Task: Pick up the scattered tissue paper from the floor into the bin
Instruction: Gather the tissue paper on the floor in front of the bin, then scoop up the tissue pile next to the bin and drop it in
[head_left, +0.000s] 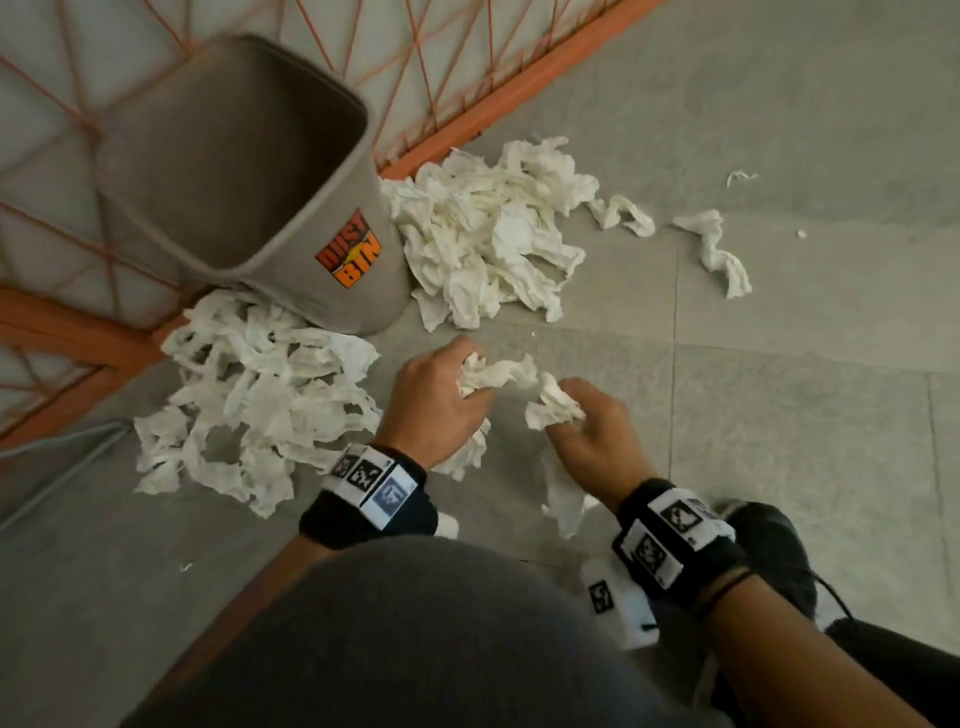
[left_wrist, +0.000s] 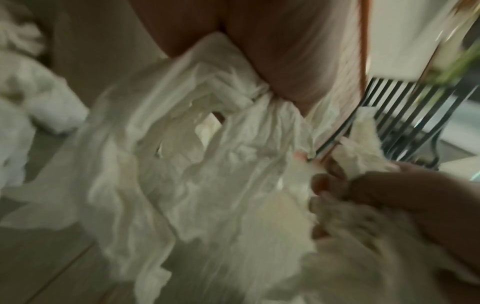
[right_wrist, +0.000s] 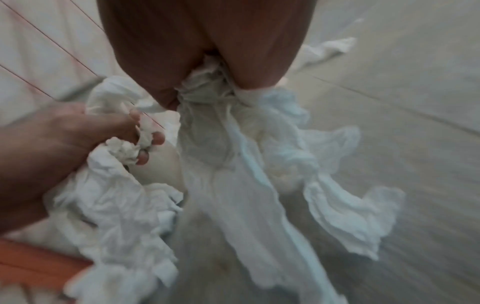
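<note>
both fists clenched on one bunch of tissue paper (head_left: 511, 379), left hand (head_left: 434, 400) and right hand (head_left: 597, 431), over floor at 5 o'clock from bin (head_left: 249, 171); risk: thin strip tearing between them, hanging tails dropping.

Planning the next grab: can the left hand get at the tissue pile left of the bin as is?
Probably not yet: the left hand already grips tissue. The path to that pile looks clear, with the bin behind it.
</note>
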